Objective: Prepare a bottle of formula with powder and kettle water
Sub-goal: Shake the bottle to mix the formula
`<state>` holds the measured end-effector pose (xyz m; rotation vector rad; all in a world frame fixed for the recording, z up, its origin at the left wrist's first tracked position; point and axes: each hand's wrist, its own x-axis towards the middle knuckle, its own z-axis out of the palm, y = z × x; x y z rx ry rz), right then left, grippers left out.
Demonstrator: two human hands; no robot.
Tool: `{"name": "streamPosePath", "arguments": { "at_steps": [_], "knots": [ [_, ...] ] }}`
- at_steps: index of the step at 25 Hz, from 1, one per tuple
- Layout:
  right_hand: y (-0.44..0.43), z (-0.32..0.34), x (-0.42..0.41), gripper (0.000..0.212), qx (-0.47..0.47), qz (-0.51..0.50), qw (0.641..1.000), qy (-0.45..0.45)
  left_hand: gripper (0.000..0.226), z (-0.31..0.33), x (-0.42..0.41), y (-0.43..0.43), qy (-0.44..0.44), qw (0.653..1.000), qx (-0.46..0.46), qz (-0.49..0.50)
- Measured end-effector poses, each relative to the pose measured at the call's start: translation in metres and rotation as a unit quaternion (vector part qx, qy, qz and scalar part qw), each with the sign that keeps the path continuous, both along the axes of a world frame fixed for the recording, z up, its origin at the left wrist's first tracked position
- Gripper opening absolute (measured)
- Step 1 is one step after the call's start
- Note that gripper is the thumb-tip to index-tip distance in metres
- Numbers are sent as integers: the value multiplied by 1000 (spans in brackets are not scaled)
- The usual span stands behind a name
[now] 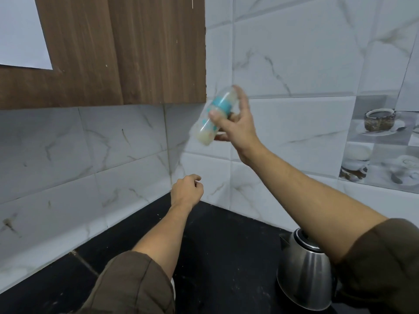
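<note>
Bottle [212, 118] blurred, tilted, in right hand [235, 125]

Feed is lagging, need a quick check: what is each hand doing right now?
Left hand: loosely curled, holding nothing, raised above the counter.
Right hand: closed around the baby bottle, held up and tilted, blurred by motion.
</note>
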<state>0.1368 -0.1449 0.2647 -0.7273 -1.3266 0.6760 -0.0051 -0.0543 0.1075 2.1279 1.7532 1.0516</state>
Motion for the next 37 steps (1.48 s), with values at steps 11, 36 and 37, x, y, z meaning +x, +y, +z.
{"name": "streamPosePath", "arguments": {
  "at_steps": [11, 36, 37],
  "knots": [
    [5, 23, 9, 86, 29, -13, 990, 134, 42, 0, -8, 3, -17, 1000, 4, 9],
    [10, 7, 5, 88, 14, -33, 996, 84, 39, -5, -19, 16, -3, 1000, 5, 18],
    [6, 4, 5, 85, -11, -5, 1000, 0, 39, -6, -18, 16, -1, 1000, 3, 18]
  ]
}}
